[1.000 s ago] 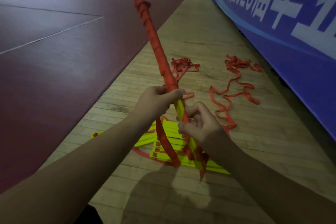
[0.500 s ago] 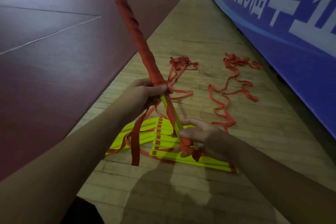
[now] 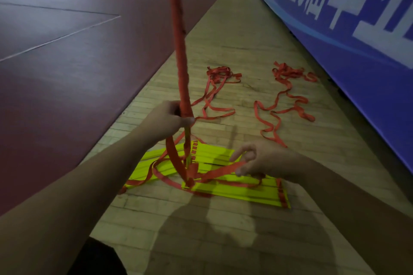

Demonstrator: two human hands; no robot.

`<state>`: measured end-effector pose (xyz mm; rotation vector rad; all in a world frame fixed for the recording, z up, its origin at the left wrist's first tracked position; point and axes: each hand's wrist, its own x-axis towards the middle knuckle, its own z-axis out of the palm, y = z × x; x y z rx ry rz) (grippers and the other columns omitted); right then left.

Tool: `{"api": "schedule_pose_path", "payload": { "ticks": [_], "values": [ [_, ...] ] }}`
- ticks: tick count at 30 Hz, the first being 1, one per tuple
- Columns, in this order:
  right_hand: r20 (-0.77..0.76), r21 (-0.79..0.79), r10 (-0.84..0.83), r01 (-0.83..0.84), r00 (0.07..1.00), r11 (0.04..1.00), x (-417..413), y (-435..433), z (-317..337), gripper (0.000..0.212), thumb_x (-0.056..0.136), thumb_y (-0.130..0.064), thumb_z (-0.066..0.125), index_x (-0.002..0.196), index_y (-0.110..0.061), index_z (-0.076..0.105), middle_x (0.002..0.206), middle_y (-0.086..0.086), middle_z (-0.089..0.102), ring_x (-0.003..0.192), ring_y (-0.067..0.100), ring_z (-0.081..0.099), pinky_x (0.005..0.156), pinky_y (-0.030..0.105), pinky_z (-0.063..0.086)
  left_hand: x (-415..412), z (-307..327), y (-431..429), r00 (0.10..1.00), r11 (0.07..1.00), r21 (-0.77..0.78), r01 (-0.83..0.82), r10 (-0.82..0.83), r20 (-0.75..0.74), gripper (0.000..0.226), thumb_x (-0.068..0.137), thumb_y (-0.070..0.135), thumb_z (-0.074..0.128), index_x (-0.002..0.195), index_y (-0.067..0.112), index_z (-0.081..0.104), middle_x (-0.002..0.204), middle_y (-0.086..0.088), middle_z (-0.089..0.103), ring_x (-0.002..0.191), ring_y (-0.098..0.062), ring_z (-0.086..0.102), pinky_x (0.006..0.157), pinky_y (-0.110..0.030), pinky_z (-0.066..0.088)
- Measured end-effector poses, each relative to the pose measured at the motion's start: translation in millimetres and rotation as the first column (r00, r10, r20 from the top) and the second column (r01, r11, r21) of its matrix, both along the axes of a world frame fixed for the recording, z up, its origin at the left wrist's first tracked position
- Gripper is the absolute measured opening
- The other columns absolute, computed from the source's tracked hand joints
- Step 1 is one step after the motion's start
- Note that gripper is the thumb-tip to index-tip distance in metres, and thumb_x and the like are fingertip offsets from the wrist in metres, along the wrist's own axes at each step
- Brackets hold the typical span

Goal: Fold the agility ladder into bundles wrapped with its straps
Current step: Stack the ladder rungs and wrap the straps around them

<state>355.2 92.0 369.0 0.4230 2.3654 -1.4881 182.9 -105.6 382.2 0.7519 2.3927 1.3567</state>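
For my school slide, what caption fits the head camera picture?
Left hand grips the strap-wrapped bundle while right hand pinches a loose orange strap over yellow rungs.

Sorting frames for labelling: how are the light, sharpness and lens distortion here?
Head view: dim light, soft shadow on the wooden floor; wide-angle lens bows the blue banner; the right hand pinching a strap is slightly smeared; the left hand and its wrapped bundle look sharper.
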Motion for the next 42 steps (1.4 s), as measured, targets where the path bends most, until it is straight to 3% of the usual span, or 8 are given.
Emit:
{"api": "schedule_pose_path", "payload": {
  "ticks": [7, 18, 23, 27, 31, 34, 37, 42],
  "values": [
    [-0.316, -0.327, -0.246, 0.138, 0.917, 0.935, -3.0, 0.1, 12.3, 0.014, 0.088, 0.013, 0.061, 0.092, 0.001, 0.066, 0.073, 0.01, 0.072, 0.058, 0.013, 0.062, 0.057, 0.02, 0.052, 29.5, -13.4, 13.3, 0.943, 0.951, -0.023, 0.308, -0.302, 0.142, 0.031, 0.086, 0.014, 0.074, 0.11, -0.004, 0.065, 0.088, -0.01, 0.06, 0.079, -0.017, 0.051, 0.074, -0.033, 0.04],
    [-0.486, -0.198, -0.301, 0.232, 0.82, 0.952, -4.7, -12.3, 2.4, 0.022, 0.077, 0.007, 0.077, 0.073, -0.009, 0.061, 0.069, 0.016, 0.064, 0.055, 0.013, 0.056, 0.054, 0.021, 0.046, 50.4, -23.4, 18.5, 0.727, 0.812, 0.159, 0.562, -0.576, 0.374, 0.016, 0.098, 0.015, 0.058, 0.106, 0.005, 0.068, 0.087, 0.0, 0.069, 0.066, -0.009, 0.047, 0.057, -0.016, 0.034],
    [-0.505, -0.187, -0.416, 0.375, 0.756, 0.908, -9.9, -16.2, -2.1, 0.031, 0.072, -0.005, 0.085, 0.083, -0.015, 0.058, 0.072, 0.0, 0.061, 0.063, 0.005, 0.055, 0.06, 0.02, 0.046, 47.2, -25.6, 15.6, 0.589, 0.736, 0.262, 0.624, -0.663, 0.462, 0.048, 0.092, 0.037, 0.061, 0.116, -0.005, 0.062, 0.105, -0.01, 0.068, 0.077, -0.025, 0.043, 0.067, -0.023, 0.036],
    [-0.364, -0.315, -0.409, 0.303, 0.837, 0.899, -9.2, -15.0, -4.7, 0.042, 0.076, -0.025, 0.084, 0.109, -0.006, 0.065, 0.094, 0.016, 0.072, 0.078, 0.021, 0.064, 0.068, 0.035, 0.047, 44.1, -20.7, 14.9, 0.45, 0.632, 0.351, 0.691, -0.756, 0.477, 0.079, 0.084, 0.047, 0.072, 0.124, -0.018, 0.051, 0.105, -0.001, 0.071, 0.081, -0.025, 0.034, 0.07, -0.026, 0.036],
    [-0.39, -0.503, -0.407, 0.179, 0.826, 0.846, -5.0, -16.8, -3.7, 0.022, 0.081, -0.01, 0.076, 0.101, -0.003, 0.069, 0.096, 0.025, 0.072, 0.081, 0.033, 0.066, 0.068, 0.036, 0.056, 46.7, -22.1, 14.6, 0.464, 0.652, 0.368, 0.662, -0.743, 0.482, 0.061, 0.088, 0.034, 0.07, 0.113, -0.019, 0.054, 0.097, -0.014, 0.062, 0.076, -0.024, 0.034, 0.065, -0.027, 0.033],
    [-0.359, -0.538, -0.488, 0.251, 0.796, 0.805, -6.1, -12.4, -3.1, 0.022, 0.086, 0.004, 0.067, 0.106, -0.003, 0.066, 0.097, 0.015, 0.074, 0.085, 0.026, 0.071, 0.075, 0.031, 0.061, 49.9, -15.5, 17.1, 0.715, 0.774, 0.141, 0.617, -0.626, 0.31, 0.026, 0.095, 0.023, 0.065, 0.073, 0.01, 0.06, 0.062, -0.002, 0.046, 0.055, -0.009, 0.036, 0.055, -0.026, 0.029],
    [-0.36, -0.493, -0.562, 0.359, 0.745, 0.792, -7.7, -10.1, -5.1, 0.023, 0.086, 0.005, 0.068, 0.104, -0.009, 0.064, 0.098, 0.013, 0.074, 0.087, 0.025, 0.071, 0.076, 0.034, 0.061, 55.5, -6.4, 21.6, 0.897, 0.889, -0.128, 0.439, -0.442, 0.006, 0.022, 0.091, 0.032, 0.069, 0.079, 0.015, 0.072, 0.058, 0.003, 0.06, 0.053, -0.005, 0.048, 0.054, -0.03, 0.042],
    [-0.439, -0.416, -0.697, 0.56, 0.567, 0.717, -14.4, -11.2, -1.4, 0.023, 0.082, 0.0, 0.076, 0.098, -0.004, 0.059, 0.088, 0.016, 0.068, 0.081, 0.032, 0.072, 0.074, 0.044, 0.062, 81.6, -10.7, 30.3, 0.821, 0.897, -0.366, 0.247, -0.394, -0.412, 0.056, 0.078, 0.056, 0.074, 0.115, 0.014, 0.064, 0.098, -0.005, 0.068, 0.09, -0.02, 0.062, 0.075, -0.034, 0.045]
  ]
}}
